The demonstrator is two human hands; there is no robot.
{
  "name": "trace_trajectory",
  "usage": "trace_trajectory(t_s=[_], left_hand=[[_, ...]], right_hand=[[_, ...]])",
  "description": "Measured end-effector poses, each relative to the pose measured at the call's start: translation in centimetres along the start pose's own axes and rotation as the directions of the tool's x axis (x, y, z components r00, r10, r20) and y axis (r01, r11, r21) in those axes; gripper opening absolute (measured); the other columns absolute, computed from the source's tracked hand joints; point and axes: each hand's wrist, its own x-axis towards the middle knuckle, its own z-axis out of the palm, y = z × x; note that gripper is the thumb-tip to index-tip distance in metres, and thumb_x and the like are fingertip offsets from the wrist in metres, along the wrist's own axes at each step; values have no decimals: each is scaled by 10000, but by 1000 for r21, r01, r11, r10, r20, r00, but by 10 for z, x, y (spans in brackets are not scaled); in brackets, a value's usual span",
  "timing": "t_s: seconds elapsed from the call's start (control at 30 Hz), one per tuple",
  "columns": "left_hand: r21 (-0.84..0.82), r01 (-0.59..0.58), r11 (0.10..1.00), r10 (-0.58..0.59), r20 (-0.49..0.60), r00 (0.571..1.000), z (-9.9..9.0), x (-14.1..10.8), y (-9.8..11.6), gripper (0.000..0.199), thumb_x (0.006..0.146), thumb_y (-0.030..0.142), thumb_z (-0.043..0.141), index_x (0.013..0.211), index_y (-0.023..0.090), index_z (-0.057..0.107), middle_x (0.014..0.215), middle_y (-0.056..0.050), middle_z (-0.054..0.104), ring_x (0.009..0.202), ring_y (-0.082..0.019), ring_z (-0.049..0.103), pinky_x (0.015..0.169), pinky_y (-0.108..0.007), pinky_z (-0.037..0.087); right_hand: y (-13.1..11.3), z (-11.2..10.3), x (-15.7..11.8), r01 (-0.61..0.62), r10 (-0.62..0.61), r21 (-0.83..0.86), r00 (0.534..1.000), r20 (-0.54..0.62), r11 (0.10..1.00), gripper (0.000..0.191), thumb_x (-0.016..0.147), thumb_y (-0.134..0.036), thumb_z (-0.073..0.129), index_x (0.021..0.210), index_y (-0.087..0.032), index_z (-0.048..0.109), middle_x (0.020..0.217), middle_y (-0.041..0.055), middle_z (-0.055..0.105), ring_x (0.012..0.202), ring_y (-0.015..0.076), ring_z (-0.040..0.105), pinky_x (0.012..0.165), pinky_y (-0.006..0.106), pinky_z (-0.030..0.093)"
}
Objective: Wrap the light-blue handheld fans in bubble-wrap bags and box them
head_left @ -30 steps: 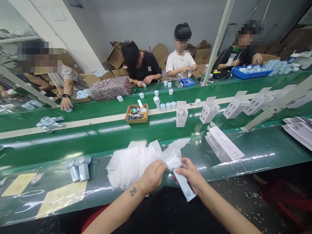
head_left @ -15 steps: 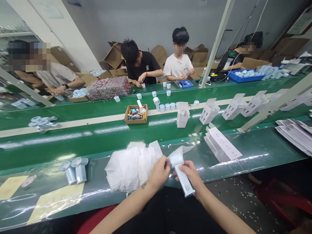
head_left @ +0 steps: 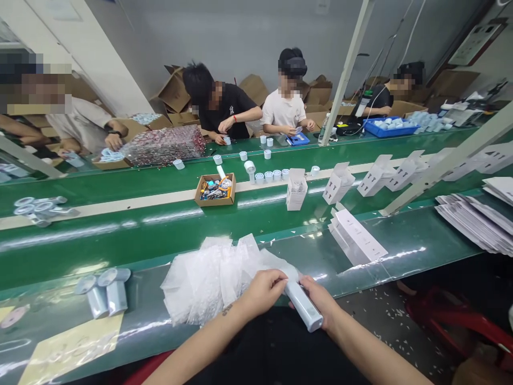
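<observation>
- Your right hand (head_left: 323,300) grips a pale-blue handled part (head_left: 303,307).
- Your left hand (head_left: 262,293) pinches the translucent bag (head_left: 279,263) around its far end.
- Left of your hands: piled white bags (head_left: 202,286), then two similar parts (head_left: 116,298).
- Far: open white boxes (head_left: 296,199) on the green conveyor (head_left: 168,231).

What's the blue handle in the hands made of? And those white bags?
The blue handle looks like glossy, hard plastic: light gleams along its smooth side. The white bags look like thin, cloudy plastic, maybe bubble wrap: they're crinkled and bumpy.
</observation>
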Motion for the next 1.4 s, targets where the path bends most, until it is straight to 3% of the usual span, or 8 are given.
trace_trajectory(t_s=[0.27, 0.47, 0.7, 0.77, 0.9, 1.1, 1.27, 1.4], left_hand=[[-68, 67, 995, -61, 85, 994, 4, -10, 26, 250, 819, 280, 506, 801, 159, 724, 687, -6, 668, 635, -131, 548, 586, -218, 376], [-289, 170, 942, -143, 110, 983, -18, 9, 60, 285, 802, 409, 571, 795, 143, 673, 599, 13, 575, 524, -107, 470, 512, -220, 361], [8, -221, 975, 218, 135, 967, -39, 35, 62, 1182, 522, 592, 848, 1516, 270, 294, 1570, -153, 301, 1382, -367, 359, 1033, -456, 435], [32, -185, 982, 179, 144, 973, -28, 44, 54, 852, 690, 545, 748, 1433, 257, 447, 1440, -123, 505, 1276, -320, 499, 1043, -437, 436], [-82, 36, 996, -51, -185, 981, -12, 53, 33, 332, 894, 428, 464, 962, 208, 703, 890, -42, 717, 808, -210, 664, 759, -312, 556], [-358, 139, 923, -296, -431, 852, -34, 44, 12, 353, 747, 507, 642, 888, 187, 691, 719, 11, 667, 458, -128, 550, 439, -257, 499], [-619, -74, 782, -394, -583, 710, -75, 45, 31, 382, 584, 483, 806, 679, 151, 643, 588, 22, 593, 457, -106, 514, 344, -201, 427], [-715, -240, 656, -381, -589, 713, -98, 49, 49, 464, 491, 443, 881, 763, 152, 643, 677, 19, 632, 528, -107, 541, 356, -181, 437]], right_hand=[[-43, -62, -53, 211, -137, -460, 972, 190, 862, 327, 716, -405, 703, 589, -204, 478, 575, -52, 487, 575, 117, 442, 601, 266, 381], [-102, -75, -62, 84, -20, -169, 937, 350, 982, 409, 649, -481, 787, 671, -191, 499, 567, -23, 608, 532, 124, 586, 591, 259, 438], [-130, -39, -23, 233, -146, -120, 857, 494, 965, 359, 656, -454, 768, 647, -184, 530, 585, -29, 595, 519, 111, 562, 570, 252, 414], [-137, -32, -10, 269, -166, -140, 849, 502, 953, 363, 693, -507, 717, 674, -191, 540, 632, -18, 596, 555, 121, 566, 601, 274, 438], [-177, -58, 26, 460, -421, -711, 872, 248, 533, 360, 805, -500, 654, 1027, -217, 634, 962, 83, 656, 956, 261, 630, 850, 415, 468], [-222, -112, 72, -120, -360, -987, 921, -149, 102, 920, 605, -146, 793, 1440, -217, 412, 1299, 243, 516, 1104, 438, 601, 857, 548, 467], [-210, -97, 32, 167, -445, -981, 889, 105, 101, 819, 699, -165, 646, 1452, -261, 340, 1263, 156, 507, 1066, 321, 618, 836, 411, 510], [-168, -64, 23, 587, -458, -783, 765, 453, 205, 763, 677, -173, 664, 1374, -287, 375, 1323, 96, 473, 1164, 275, 561, 929, 382, 500]])
